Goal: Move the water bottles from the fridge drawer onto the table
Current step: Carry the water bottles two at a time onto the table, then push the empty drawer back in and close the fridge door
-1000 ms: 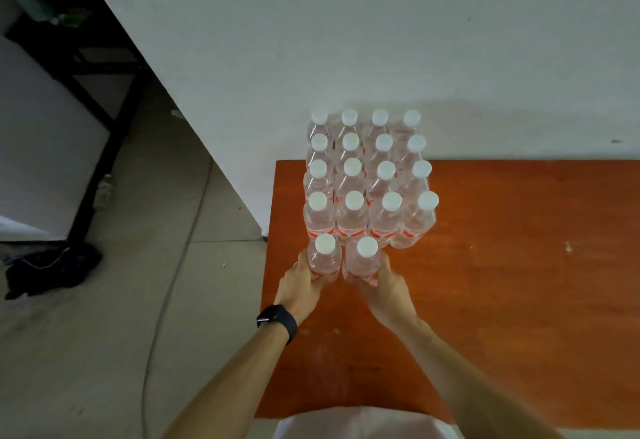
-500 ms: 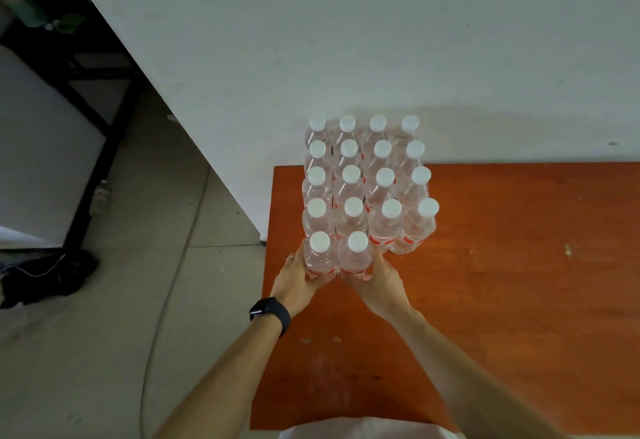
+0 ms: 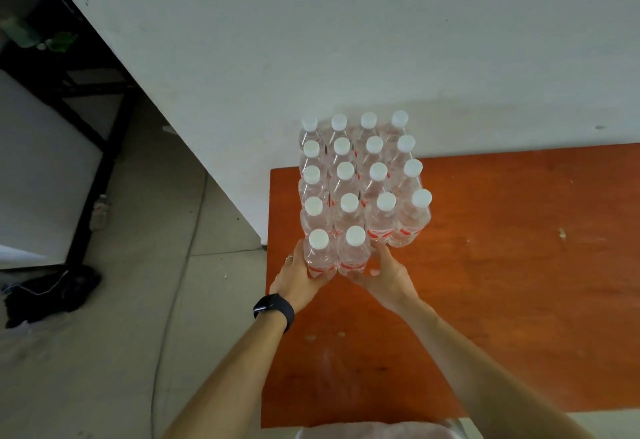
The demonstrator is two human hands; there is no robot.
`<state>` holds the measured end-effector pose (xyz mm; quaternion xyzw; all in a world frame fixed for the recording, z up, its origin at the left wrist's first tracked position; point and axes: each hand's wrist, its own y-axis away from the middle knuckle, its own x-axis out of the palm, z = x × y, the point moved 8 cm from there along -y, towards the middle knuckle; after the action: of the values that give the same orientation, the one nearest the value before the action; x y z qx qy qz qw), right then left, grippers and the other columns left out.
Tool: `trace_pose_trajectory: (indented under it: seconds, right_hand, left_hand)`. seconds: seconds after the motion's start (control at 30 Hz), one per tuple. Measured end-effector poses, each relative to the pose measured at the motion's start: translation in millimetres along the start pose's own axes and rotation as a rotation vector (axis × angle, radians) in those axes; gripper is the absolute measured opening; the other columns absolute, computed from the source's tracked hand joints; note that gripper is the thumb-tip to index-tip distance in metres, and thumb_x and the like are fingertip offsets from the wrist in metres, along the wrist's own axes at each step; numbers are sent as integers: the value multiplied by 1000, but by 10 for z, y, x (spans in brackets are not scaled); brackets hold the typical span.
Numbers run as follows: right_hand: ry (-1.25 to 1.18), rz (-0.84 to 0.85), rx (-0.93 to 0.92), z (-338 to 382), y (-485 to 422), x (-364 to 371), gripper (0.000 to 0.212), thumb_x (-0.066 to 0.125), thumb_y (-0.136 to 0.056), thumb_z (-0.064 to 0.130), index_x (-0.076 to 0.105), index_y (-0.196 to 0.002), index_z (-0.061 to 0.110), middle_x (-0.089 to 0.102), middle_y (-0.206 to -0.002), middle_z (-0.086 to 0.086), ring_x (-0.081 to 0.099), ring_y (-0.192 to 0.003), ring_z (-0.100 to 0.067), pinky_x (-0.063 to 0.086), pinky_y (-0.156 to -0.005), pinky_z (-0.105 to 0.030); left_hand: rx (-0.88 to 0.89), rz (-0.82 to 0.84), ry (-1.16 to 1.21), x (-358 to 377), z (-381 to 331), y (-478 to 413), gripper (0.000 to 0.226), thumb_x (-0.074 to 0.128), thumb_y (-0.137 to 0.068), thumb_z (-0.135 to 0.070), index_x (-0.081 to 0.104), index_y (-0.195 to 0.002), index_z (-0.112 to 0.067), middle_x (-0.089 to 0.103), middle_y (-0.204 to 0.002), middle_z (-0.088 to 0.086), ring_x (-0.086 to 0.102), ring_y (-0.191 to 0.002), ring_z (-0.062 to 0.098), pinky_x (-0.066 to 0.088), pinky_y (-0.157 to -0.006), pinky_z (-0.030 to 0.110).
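An orange table (image 3: 519,265) meets a white wall (image 3: 381,40). At the table's upper-left corner, white-capped water bottles (image 3: 360,175) stand packed in rows, their contents clear. The left hand (image 3: 294,275) grips the near-left bottle (image 3: 319,255), and the right hand (image 3: 384,274) has its fingers curled round the near-right bottle (image 3: 354,251).

Block of bottles (image 3: 363,175) stands on the table (image 3: 502,248), far left corner, back row against the wall (image 3: 346,40); two more just before its left half, touching: front-left bottle (image 3: 320,255), front-right bottle (image 3: 353,251); my left hand (image 3: 298,279) wraps the first from the left, my right hand (image 3: 384,275) the second from the right; floor (image 3: 156,300) left of table; bundle (image 3: 48,296) on it, far left.
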<state>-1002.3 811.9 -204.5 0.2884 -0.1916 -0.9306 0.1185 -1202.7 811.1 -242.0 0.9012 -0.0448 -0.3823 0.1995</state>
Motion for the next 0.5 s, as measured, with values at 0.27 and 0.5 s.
trace_pose_trajectory:
  seconds: [0.27,0.5]
  right_hand:
    - [168,-9,44,-333,470,-419,67,61,-96,42,25,-153,37,41,-157,3,58,-128,-24,57,-85,-30]
    - [394,-32,44,-914,1397,-1324,52,49,-99,54,41,-148,38,44,-153,8,37,-144,-21,36,-114,-40]
  left_hand:
    - [-208,175,-258,202,-30,457,51,56,-98,-48,49,-138,-17,66,-118,0,67,-97,18,57,-79,31]
    - [244,222,-550,985,-1504,879,39,48,-101,-44,53,-136,-26,60,-131,-1,61,-112,21,54,-89,38]
